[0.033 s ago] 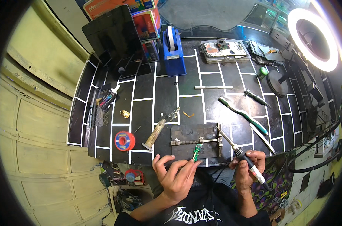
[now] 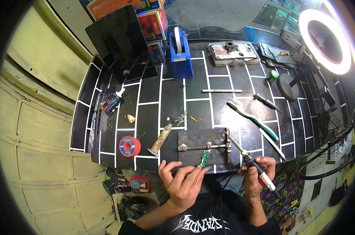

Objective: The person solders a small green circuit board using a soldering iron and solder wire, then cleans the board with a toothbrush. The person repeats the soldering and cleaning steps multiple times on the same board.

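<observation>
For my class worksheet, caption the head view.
Left hand at a green circuit board, right hand gripping a soldering iron.

Black top (image 2: 210, 209) (jagged white lettering (image 2: 201, 223))

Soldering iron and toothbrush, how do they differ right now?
The soldering iron is held in the right hand, while the toothbrush lies on the tabletop. The iron has a black-and-white handle; the toothbrush's is green and white. The iron narrows to a slim metal tip, whereas the toothbrush ends in pale bristles. Both are long and slender.
</observation>
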{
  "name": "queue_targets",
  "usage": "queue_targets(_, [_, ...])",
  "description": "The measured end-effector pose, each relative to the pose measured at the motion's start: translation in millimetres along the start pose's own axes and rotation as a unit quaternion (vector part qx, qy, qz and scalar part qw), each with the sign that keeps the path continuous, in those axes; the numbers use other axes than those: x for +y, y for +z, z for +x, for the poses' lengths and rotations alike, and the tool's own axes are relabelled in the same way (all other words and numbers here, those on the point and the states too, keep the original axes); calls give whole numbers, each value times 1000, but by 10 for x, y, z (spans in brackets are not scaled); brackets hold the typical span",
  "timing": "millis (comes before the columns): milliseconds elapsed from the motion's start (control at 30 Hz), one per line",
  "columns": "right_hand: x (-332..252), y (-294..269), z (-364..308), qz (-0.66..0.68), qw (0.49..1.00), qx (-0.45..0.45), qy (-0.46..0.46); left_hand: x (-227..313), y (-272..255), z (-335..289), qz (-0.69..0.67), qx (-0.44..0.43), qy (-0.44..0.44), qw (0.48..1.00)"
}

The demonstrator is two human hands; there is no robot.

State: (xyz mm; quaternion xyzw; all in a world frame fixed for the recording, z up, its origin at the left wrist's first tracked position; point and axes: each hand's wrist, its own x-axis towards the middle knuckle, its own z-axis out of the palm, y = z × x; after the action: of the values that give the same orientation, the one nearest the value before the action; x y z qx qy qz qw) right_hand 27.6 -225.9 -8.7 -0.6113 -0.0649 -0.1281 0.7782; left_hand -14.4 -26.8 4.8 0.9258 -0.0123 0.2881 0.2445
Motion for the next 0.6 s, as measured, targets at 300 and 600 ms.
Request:
queue_targets(300, [26, 19, 63, -1, 1000, 4, -3, -127, -182, 95, 5, 27, -7, 1000])
queue_targets(600, [10, 42, 89, -10, 999, 47, 2, -737, -560, 777, 214, 54, -67, 973])
